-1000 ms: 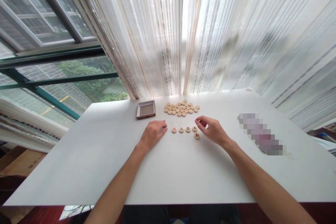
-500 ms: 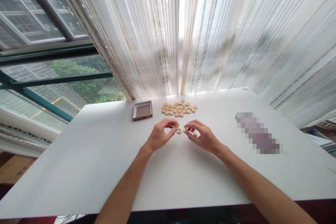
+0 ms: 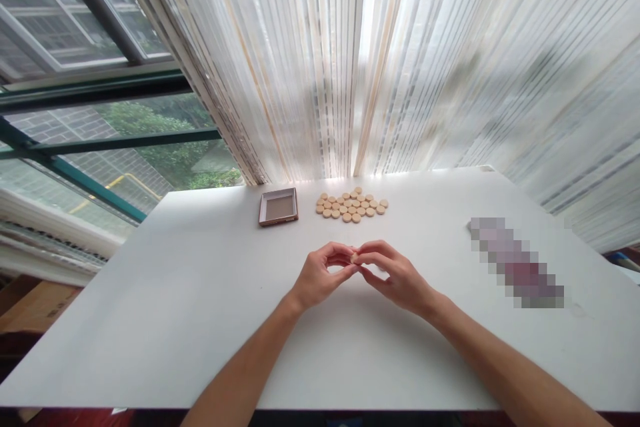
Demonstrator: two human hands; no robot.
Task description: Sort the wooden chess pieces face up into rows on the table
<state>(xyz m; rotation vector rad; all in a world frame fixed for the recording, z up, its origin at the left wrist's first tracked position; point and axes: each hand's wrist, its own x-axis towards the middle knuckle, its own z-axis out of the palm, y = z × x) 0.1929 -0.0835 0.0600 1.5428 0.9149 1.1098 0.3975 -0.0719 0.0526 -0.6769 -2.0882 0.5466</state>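
Over the table's middle my left hand (image 3: 323, 273) and my right hand (image 3: 395, 273) meet fingertip to fingertip. Both are closed in a pinch on small round wooden game pieces (image 3: 354, 258), of which only a pale edge shows; how many are in the fingers I cannot tell. A little of another pale piece (image 3: 383, 269) seems to show behind the right fingers. Farther back, several more wooden discs (image 3: 347, 207) lie in a flat cluster, their upper faces plain.
A shallow open box (image 3: 279, 207) stands left of the cluster on the white table (image 3: 190, 293). On the right lies a long pixelated object (image 3: 517, 263). Curtains (image 3: 320, 67) hang along the far edge, with a window (image 3: 125, 140) at the left.
My hands were apart, with marked discs between and under them. Now the fingertips are together around the pieces, and those marked faces are hidden. The view has shifted slightly.
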